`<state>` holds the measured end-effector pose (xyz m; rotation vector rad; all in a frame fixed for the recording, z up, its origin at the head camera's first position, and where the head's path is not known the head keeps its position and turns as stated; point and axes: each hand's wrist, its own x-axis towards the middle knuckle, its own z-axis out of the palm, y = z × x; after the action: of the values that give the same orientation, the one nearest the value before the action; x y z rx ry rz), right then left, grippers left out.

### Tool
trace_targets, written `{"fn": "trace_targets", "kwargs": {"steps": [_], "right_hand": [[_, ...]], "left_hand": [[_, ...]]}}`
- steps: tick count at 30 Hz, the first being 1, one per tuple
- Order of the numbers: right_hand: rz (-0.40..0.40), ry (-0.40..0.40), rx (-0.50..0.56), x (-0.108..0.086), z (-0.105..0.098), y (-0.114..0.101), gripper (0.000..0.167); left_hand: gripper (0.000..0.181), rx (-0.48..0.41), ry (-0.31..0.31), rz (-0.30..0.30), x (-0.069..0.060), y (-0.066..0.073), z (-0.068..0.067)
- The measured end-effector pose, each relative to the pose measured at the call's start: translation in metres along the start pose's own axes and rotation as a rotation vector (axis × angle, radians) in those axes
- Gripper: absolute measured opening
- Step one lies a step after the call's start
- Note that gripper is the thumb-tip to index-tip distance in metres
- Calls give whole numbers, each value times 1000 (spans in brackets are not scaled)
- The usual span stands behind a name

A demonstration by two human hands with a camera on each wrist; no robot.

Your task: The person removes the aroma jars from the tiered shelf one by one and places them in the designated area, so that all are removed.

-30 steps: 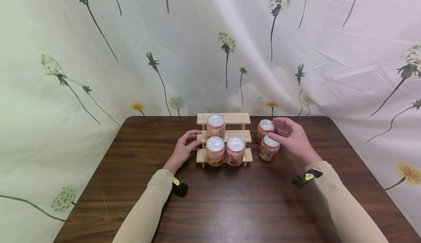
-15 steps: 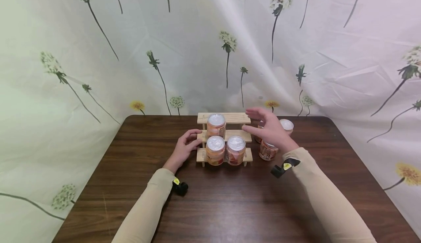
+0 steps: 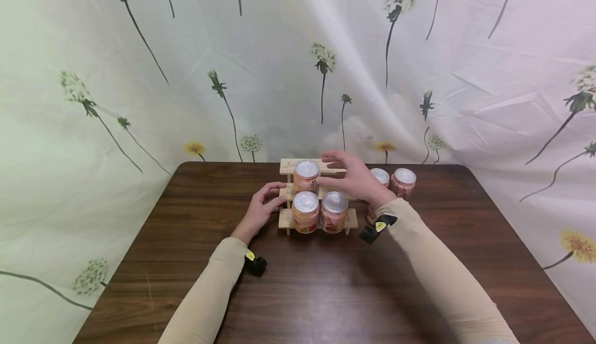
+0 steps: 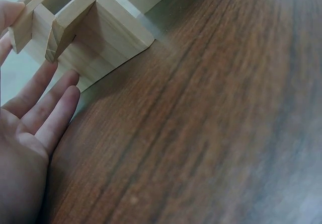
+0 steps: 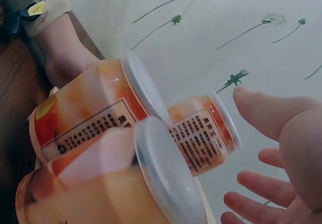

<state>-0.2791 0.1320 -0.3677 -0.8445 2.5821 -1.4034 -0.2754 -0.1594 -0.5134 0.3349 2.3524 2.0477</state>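
A three-tier wooden rack [image 3: 285, 219] stands on the table. On its front tier sit two cans with silver lids and orange labels, a left can [image 3: 305, 212] and a right can [image 3: 334, 212]. Behind them, a third can [image 3: 306, 176] stands on the middle tier. My left hand [image 3: 258, 210] rests its fingertips on the rack's left side; the left wrist view shows the fingers [image 4: 58, 105] extended against the wood. Close to the right of the middle-tier can, my right hand [image 3: 356, 178] is spread with nothing in it. A gap separates its thumb [image 5: 261, 116] from that can.
Right of the rack, more cans stand on the brown table [image 3: 307, 292]: a back can [image 3: 403, 182], another can [image 3: 381, 176] beside it, and one mostly hidden by my right wrist. A flowered cloth [image 3: 261, 75] hangs behind the table.
From the loose cans on the right, my right hand has moved left over the rack to the middle-tier can, uncovering the back can. My left hand has stayed in place.
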Motion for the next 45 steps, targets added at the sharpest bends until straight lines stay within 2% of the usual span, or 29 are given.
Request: {"fn": "trace_targets", "kwargs": {"steps": [12, 21, 33, 45], "right_hand": [[16, -70, -24, 19, 13, -8, 74], [-3, -100, -30, 24, 19, -14, 70], [28, -93, -59, 26, 21, -17, 70], [42, -39, -10, 27, 24, -15, 51]], "left_hand": [[37, -12, 11, 35, -1, -2, 1], [36, -17, 7, 46, -1, -2, 0], [37, -9, 8, 41, -1, -2, 0], [36, -10, 9, 39, -1, -3, 1]]}}
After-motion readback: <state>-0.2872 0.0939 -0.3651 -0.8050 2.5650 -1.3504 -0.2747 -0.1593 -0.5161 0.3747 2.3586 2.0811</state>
